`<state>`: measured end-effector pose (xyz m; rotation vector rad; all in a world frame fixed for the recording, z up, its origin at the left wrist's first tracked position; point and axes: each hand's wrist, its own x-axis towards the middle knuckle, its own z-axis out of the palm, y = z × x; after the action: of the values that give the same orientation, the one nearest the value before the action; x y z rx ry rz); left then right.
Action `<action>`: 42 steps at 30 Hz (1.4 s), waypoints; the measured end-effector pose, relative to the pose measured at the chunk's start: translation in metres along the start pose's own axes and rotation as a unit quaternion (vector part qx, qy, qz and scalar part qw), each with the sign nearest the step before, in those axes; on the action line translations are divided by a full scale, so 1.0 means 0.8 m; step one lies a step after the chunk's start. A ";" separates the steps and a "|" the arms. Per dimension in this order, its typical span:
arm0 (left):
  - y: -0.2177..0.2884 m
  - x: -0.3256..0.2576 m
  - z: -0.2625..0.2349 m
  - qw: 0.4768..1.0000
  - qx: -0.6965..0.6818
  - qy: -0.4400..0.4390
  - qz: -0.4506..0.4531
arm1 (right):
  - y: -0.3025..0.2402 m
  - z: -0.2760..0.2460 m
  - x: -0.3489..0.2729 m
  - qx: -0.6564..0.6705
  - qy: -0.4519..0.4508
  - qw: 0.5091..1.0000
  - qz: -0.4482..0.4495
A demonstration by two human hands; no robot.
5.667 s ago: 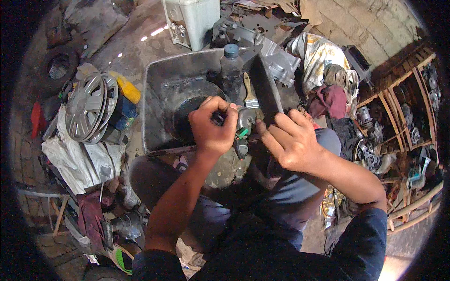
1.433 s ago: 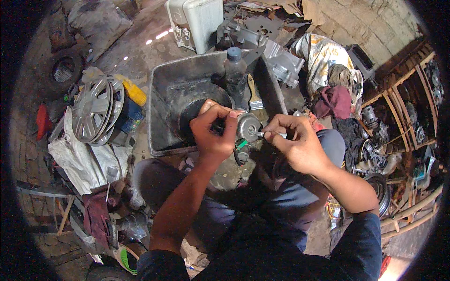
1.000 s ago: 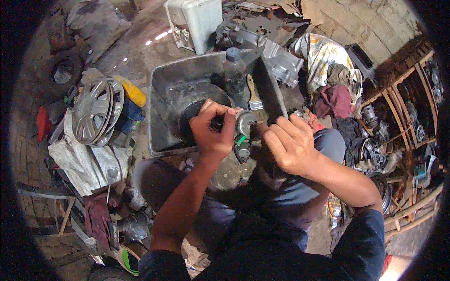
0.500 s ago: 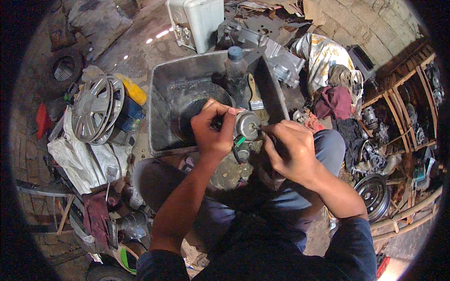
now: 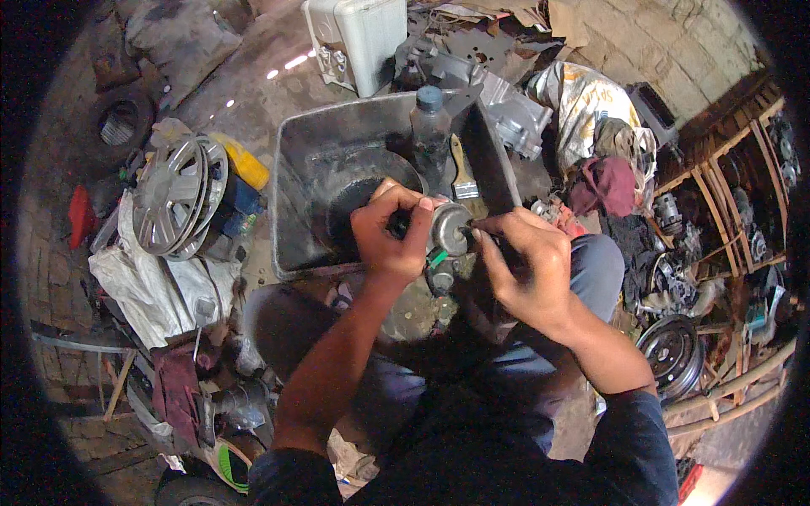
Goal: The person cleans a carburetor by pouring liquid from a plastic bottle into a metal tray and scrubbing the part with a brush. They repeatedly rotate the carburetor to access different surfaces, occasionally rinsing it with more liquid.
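Observation:
My left hand (image 5: 395,228) is closed around the far left side of a small electric motor (image 5: 451,232), a round silver can with a green connector (image 5: 437,257) at its lower edge. The motor hangs over the near edge of the grey plastic tub (image 5: 283,202), its flat end turned to the right. My right hand (image 5: 527,261) pinches thumb and index finger together at the centre of that end. Whatever lies between those fingertips is too small to make out. Inside the tub stand a clear bottle with a blue cap (image 5: 429,126) and a paintbrush (image 5: 462,169).
Hubcaps (image 5: 173,198) and a white sack (image 5: 139,287) lie to the left. A cast metal housing (image 5: 515,114) sits behind the tub, near a white box (image 5: 359,42). On the right are a maroon cloth (image 5: 606,185), a black wheel rim (image 5: 671,350) and wooden shelving (image 5: 717,194).
My right fingers have shifted from a tighter curl to a more stretched pinch at the motor's centre. The left hand keeps its hold. The whole view has drifted slightly.

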<state>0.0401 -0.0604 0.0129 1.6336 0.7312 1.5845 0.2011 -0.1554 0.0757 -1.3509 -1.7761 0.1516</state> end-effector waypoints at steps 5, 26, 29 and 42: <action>0.003 0.001 0.002 1.000 -0.019 0.007 0.006 | -0.011 0.004 0.001 0.113 -0.030 0.979 0.166; -0.018 0.008 -0.018 0.994 -0.100 -0.030 -0.033 | 0.004 -0.004 -0.020 0.111 0.089 0.988 0.069; -0.027 0.012 -0.025 0.990 -0.114 -0.079 -0.014 | -0.010 0.001 -0.020 0.145 0.084 0.977 0.132; -0.057 0.018 -0.035 0.969 -0.211 -0.112 -0.067 | -0.034 0.028 -0.007 0.090 0.098 0.989 0.065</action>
<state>0.0176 -0.0194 -0.0170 1.3863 0.3467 1.3233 0.1662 -0.1622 0.0737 -1.3035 -1.4756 0.2360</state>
